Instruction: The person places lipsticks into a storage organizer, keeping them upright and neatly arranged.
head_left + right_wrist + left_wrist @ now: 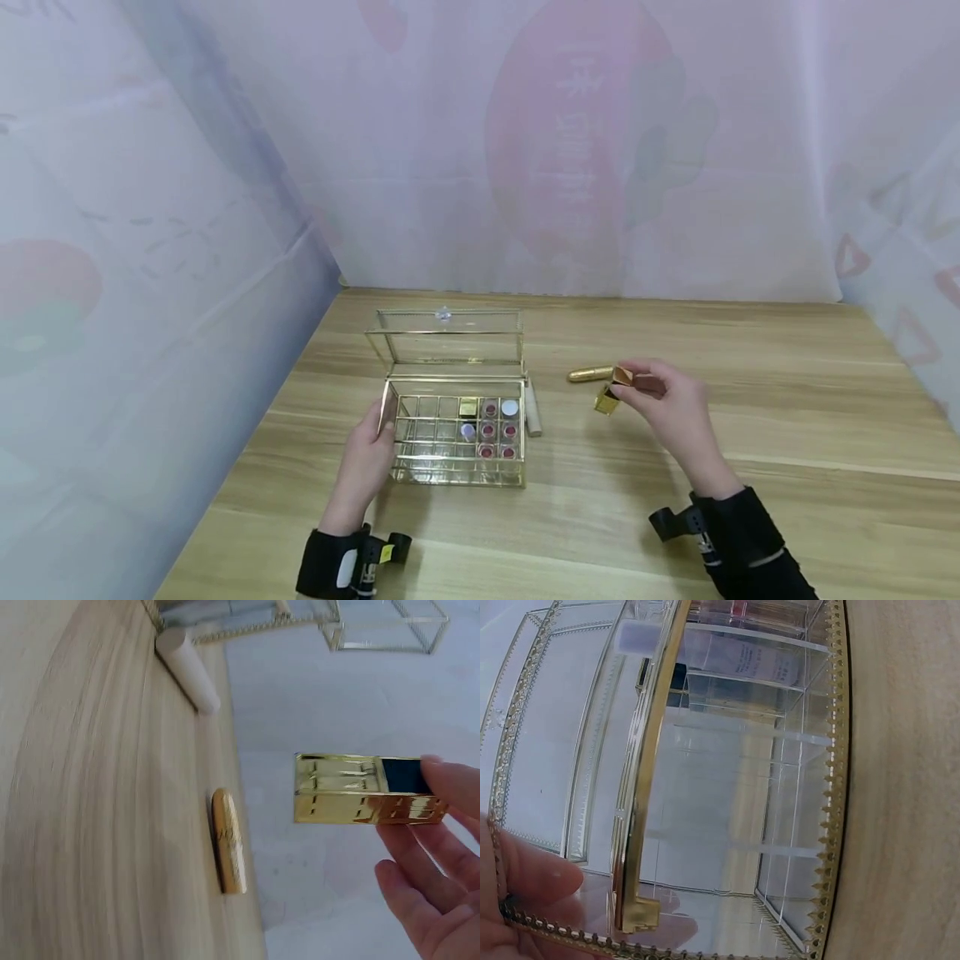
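My left hand [362, 467] grips the left wall of a clear glass lipstick box [420, 483] with gold edges. Its hinged lid [450, 343] stands raised at the back. Inside the box's divided compartments, several lipsticks [487, 431] stand upright on the right side; a pale lilac tube [742, 660] shows through the glass in the left wrist view. Over the table to the right, my right hand [678, 408] pinches a square gold lipstick [337, 787] with a dark panel, between thumb and fingers at one end.
A rounded gold lipstick tube [229, 841] lies on the wooden table [787, 400] just beyond the right hand. Against the box's right side lies a pale cylindrical tube [533, 408]. Printed cloth walls [420, 167] enclose the table at the back and both sides.
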Available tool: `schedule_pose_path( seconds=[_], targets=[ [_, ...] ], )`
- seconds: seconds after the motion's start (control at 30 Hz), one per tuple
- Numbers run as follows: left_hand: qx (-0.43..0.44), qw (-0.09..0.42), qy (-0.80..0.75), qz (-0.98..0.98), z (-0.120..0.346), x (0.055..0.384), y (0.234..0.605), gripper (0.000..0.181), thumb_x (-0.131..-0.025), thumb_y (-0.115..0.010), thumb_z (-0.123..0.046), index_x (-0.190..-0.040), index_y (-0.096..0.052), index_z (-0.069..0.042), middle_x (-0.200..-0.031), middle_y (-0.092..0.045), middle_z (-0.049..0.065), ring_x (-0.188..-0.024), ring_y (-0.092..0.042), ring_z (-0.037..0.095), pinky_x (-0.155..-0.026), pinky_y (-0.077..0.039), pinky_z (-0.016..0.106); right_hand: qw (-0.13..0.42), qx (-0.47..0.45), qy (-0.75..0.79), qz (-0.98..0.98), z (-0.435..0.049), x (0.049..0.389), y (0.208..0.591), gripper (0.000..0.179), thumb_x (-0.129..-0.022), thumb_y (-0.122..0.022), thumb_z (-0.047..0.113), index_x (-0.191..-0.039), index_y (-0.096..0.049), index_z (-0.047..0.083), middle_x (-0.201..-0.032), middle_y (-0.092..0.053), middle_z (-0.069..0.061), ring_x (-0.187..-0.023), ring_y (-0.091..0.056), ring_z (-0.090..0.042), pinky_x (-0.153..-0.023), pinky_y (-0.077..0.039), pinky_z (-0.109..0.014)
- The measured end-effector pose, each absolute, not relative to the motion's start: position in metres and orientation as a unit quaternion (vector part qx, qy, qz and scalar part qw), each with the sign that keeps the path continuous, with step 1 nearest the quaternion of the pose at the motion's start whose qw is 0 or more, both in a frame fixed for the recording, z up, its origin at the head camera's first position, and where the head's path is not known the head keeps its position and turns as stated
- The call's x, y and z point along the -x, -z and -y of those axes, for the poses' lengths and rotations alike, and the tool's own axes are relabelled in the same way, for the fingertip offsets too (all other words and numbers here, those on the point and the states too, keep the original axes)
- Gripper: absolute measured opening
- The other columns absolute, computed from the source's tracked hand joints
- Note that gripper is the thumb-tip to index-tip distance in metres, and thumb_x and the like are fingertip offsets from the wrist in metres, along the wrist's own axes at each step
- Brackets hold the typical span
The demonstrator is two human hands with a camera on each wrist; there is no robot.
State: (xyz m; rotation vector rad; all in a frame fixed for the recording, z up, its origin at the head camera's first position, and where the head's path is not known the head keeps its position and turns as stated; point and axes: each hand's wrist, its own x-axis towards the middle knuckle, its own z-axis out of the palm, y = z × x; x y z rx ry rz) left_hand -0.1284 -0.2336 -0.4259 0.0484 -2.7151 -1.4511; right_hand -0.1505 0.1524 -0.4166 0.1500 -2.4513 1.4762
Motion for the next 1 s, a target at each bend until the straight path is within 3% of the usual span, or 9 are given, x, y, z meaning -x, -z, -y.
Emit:
schedule_pose_path(
  seconds=[0.13,0.5,0.8,0.93,1.0],
  targets=[
    [-0.022,0.027,0.459,0.888,0.234,0.129,0.426,0.046,-0.096,-0.038,0.001,-0.141,-0.038,0.005,-0.139,-0.043,0.032,-0.125,-0.038,0.042,-0.105,-0.031,0.059,0.197,-0.094,-0.548,0.807,-0.134,0.147,0.411,0.028,-0.077,-0.077,0.012,-0.104,-0.073,0.004,-0.100,-0.072,-0.011,-0.084,-0.066,-0.011,-0.071,-0.053,-0.009],
    [-0.034,-0.001,0.476,0.879,0.240,0.131,0.426,0.045,-0.095,-0.040,-0.001,-0.139,-0.038,0.004,-0.136,-0.044,0.034,-0.121,-0.042,0.043,-0.099,-0.037,0.062,0.295,-0.217,-0.548,0.752,-0.067,0.133,0.394,0.025,-0.070,-0.081,0.008,-0.094,-0.076,0.004,-0.095,-0.074,-0.009,-0.089,-0.065,-0.015,-0.082,-0.054,-0.020],
    [-0.055,-0.015,0.503,0.862,0.242,0.132,0.417,0.044,-0.097,-0.043,-0.013,-0.138,-0.040,0.003,-0.139,-0.044,0.029,-0.123,-0.040,0.040,-0.100,-0.035,0.062,0.308,-0.282,-0.540,0.731,-0.031,0.133,0.398,0.023,-0.069,-0.080,0.006,-0.092,-0.075,0.001,-0.093,-0.074,-0.013,-0.090,-0.065,-0.020,-0.084,-0.056,-0.034],
    [-0.068,0.006,0.479,0.875,0.239,0.133,0.418,0.040,-0.097,-0.046,-0.016,-0.132,-0.046,0.003,-0.122,-0.056,0.027,-0.097,-0.053,0.034,-0.079,-0.048,0.047,0.309,-0.298,-0.538,0.725,-0.019,0.132,0.400,0.023,-0.070,-0.079,0.005,-0.091,-0.075,0.000,-0.091,-0.074,-0.013,-0.088,-0.066,-0.019,-0.081,-0.057,-0.040],
    [-0.076,0.018,0.462,0.884,0.236,0.133,0.420,0.037,-0.097,-0.045,-0.017,-0.129,-0.048,0.002,-0.106,-0.059,0.025,-0.077,-0.052,0.029,-0.063,-0.046,0.037,0.306,-0.302,-0.540,0.724,-0.015,0.131,0.401,0.022,-0.070,-0.079,0.006,-0.091,-0.075,0.000,-0.091,-0.074,-0.013,-0.087,-0.066,-0.018,-0.081,-0.056,-0.042]
  ],
)
